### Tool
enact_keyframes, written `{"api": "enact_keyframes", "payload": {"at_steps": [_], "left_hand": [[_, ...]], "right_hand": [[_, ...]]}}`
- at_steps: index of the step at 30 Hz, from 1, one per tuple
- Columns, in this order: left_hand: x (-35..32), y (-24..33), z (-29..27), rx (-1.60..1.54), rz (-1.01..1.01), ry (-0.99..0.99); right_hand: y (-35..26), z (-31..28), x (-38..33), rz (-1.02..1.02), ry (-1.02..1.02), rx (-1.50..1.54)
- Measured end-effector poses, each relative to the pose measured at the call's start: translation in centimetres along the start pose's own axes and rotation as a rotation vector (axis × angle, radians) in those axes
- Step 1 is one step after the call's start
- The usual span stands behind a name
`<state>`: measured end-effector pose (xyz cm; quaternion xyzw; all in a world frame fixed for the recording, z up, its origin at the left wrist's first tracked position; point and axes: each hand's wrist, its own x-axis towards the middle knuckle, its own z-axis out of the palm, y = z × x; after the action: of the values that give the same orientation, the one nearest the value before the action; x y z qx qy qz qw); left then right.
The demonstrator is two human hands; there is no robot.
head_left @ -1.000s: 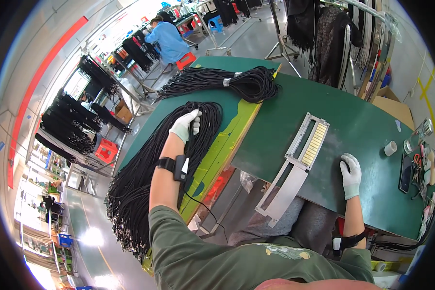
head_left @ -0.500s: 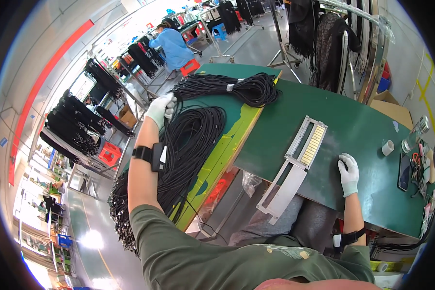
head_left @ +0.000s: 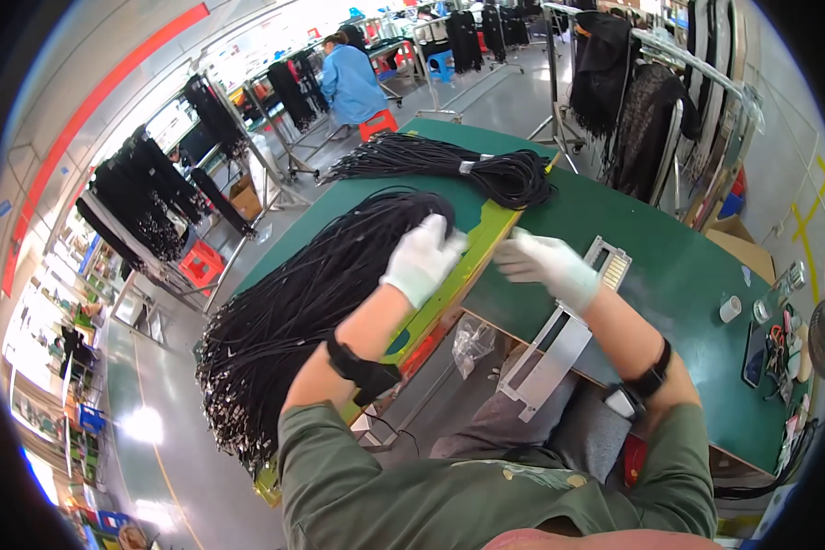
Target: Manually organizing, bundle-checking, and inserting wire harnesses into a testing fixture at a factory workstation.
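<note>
I remotely moved the left hand [head_left: 423,261] and right hand [head_left: 550,268] closer together, at the left side of the metal fixture [head_left: 559,356], so now both are near the black cords [head_left: 302,284], further left, but their grip I cannot tell. The fixture holds pale pieces [head_left: 616,269]; right of it, one glass jar [head_left: 783,291] has unclear content

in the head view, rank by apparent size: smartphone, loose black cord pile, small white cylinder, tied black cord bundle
1. loose black cord pile
2. tied black cord bundle
3. smartphone
4. small white cylinder

The pile's lead is clear, though the left hand covers part.
</note>
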<state>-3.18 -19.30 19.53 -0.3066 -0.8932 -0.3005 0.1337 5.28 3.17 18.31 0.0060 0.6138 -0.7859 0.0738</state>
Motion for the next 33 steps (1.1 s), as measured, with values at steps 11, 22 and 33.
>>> {"api": "enact_keyframes", "payload": {"at_steps": [11, 22, 33], "left_hand": [[-4.1, -4.4, -4.9, 0.196, 0.242, 0.501], [-0.5, -5.0, -8.8, 0.426, 0.357, 0.159], [-7.2, -20.5, -14.0, 0.774, 0.07, 0.259]], "right_hand": [[-9.0, 4.9, 8.4, -0.302, -0.159, 0.363], [-13.9, 6.9, -3.7, -0.572, 0.051, -0.233], [-17.0, -12.1, -12.7, -0.544, 0.255, 0.278]]}}
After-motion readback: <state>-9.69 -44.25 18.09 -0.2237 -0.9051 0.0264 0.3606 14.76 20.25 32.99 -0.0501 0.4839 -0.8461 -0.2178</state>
